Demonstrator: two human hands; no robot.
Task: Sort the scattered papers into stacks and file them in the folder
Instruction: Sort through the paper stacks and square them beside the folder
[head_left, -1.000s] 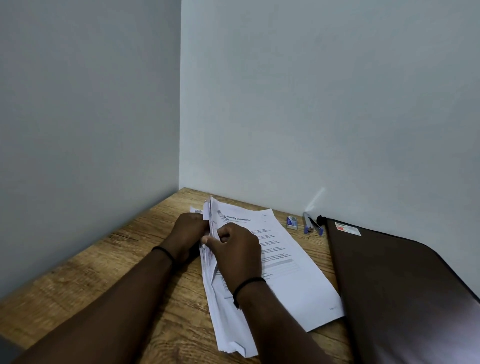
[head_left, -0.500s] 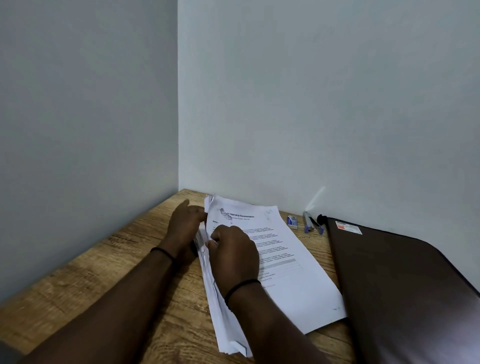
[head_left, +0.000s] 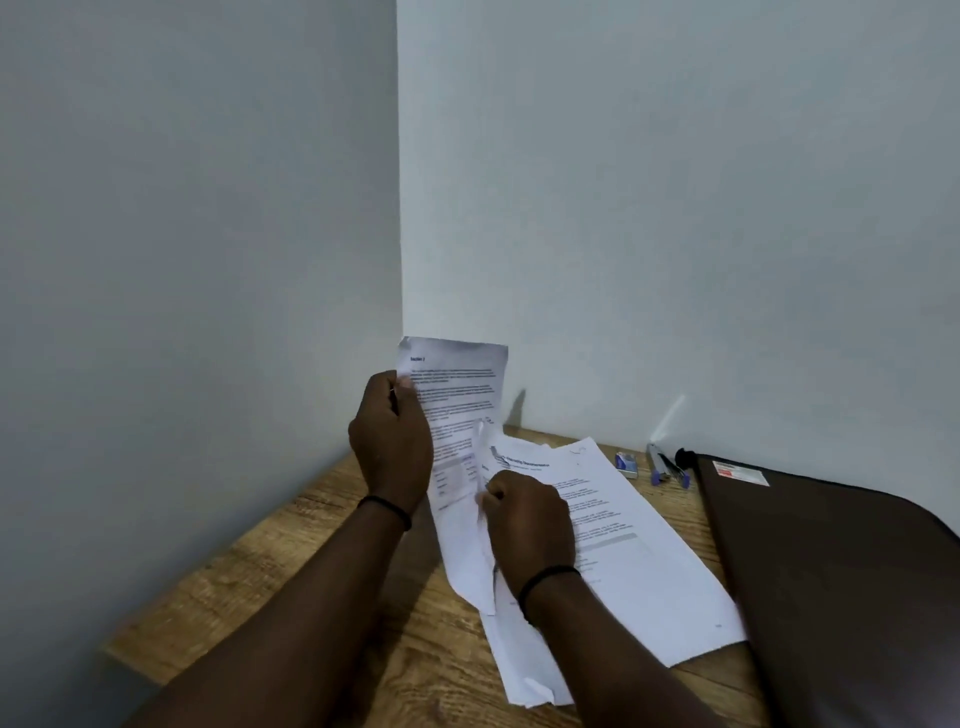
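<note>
My left hand (head_left: 393, 439) grips a printed sheet (head_left: 457, 395) by its left edge and holds it upright above the wooden table (head_left: 291, 551). My right hand (head_left: 530, 525) pinches the lower right edge of that raised paper, near a fold. Beneath my right hand lies a pile of printed papers (head_left: 639, 561), fanned out flat on the table, with a few more sheet corners sticking out toward me. A dark brown folder (head_left: 831, 587) lies closed to the right of the pile, a small label near its far corner.
A small blue-and-white box (head_left: 626, 462) and a stapler with purple ends (head_left: 667, 465) lie by the back wall, between the papers and the folder. Grey walls meet in a corner behind the table. The table's left edge runs diagonally.
Both hands have lifted a sheet off the left side of the pile. It now stands upright, where before my hands were low on the pile's edge.
</note>
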